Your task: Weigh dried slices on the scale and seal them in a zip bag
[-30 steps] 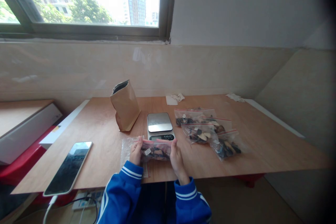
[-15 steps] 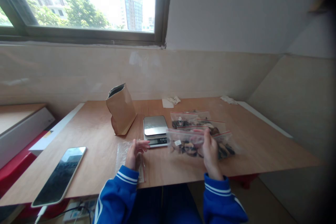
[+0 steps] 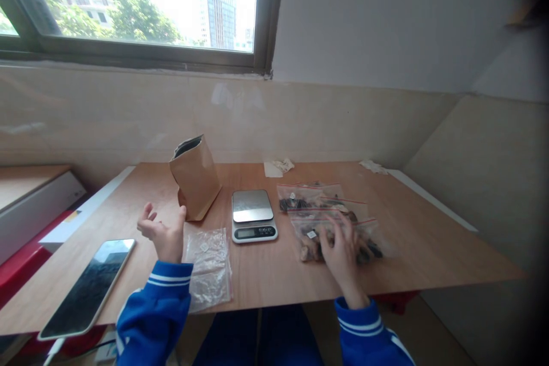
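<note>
My right hand (image 3: 341, 246) rests with fingers spread on a zip bag (image 3: 311, 243) of brown dried pieces, which lies in front of other filled zip bags (image 3: 295, 200). A small white label is on the front bag. My left hand (image 3: 165, 234) is raised above the table, palm turned up, fingers apart and nothing in it. Beside it lies a flat clear zip bag (image 3: 210, 274) with no visible filling. Between the two hands stands a small kitchen scale (image 3: 253, 211) with a steel plate and a dark display.
A brown paper bag (image 3: 197, 180) stands open-topped behind my left hand. At the left, a phone (image 3: 88, 291) lies plugged into a white cable. Crumpled paper (image 3: 281, 167) sits by the wall, under the window. The table's front edge (image 3: 274, 301) runs close to my lap.
The front filled bag has gone from my right hand's grip down onto the table. My left hand has moved left and up, off the clear bag, turning its palm upward.
</note>
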### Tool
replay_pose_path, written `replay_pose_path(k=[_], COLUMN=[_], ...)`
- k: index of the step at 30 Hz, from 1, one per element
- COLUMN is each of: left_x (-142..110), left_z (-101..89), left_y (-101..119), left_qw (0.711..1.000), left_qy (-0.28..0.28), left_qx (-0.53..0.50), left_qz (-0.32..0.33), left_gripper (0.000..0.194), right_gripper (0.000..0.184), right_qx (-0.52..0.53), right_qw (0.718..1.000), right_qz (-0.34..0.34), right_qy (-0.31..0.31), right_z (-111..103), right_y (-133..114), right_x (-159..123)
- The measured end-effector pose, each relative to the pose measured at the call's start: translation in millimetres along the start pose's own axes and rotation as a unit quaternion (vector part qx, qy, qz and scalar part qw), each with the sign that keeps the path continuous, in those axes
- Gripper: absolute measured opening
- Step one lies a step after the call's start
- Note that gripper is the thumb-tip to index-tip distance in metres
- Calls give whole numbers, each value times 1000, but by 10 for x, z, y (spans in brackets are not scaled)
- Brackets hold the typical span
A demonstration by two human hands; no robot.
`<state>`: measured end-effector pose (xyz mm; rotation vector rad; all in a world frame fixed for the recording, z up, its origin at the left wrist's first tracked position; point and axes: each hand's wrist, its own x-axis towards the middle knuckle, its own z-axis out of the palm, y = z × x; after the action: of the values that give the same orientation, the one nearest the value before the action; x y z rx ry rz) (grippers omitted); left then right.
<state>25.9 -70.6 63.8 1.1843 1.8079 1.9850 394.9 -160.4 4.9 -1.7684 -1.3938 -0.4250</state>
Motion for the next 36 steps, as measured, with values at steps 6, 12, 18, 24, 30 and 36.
replay_pose_path(k=[6,12,18,24,30,36], left_x=[435,496,590,545,477,472], left_z=[158,305,325,269,237,208], left_y=[-352,-582,-935,-917,-867,-865], left_qw=[987,943,931,920,930,922], left_qy=[-143,-311,-349,-383,-361,-380], left_qx=[43,-50,99,50,53,48], left_qz=[-59,-103,-33,57,38,58], left_gripper=[105,64,51,52,46,50], right_gripper=[45,47,48,45,45,33], right_qx=[-82,-90,20,166,176,226], right_qw=[987,972,977,925,915,921], right_qz=[-36,-18,-80,-280,-315,-270], right_qy=[-136,-217,-195,-194,-182,-165], right_z=[426,494,140,-195,-44,-103], right_y=[-76,-102,-703,-1668,-2021,-2146], right_x=[-172,110,373,514,379,398])
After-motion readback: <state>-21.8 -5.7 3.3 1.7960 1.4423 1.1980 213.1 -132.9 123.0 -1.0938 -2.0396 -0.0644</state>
